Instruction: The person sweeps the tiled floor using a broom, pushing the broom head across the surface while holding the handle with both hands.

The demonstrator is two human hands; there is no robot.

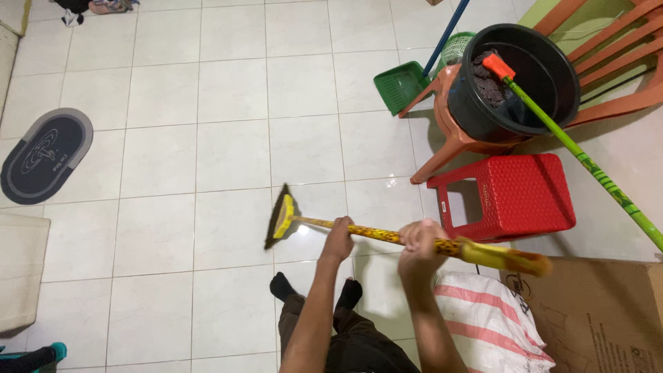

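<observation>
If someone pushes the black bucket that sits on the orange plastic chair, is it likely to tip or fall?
Probably yes. The black bucket sits tilted on the orange plastic chair, not flat on the floor. A long green mop handle leans far out over its rim, which likely adds pull to that side. The dark mop head inside may add some weight, so it may not be light.

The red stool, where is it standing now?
In the head view, the red stool stands on the tiled floor at the right, below the black tub and just beyond the right hand on the broom.
</observation>
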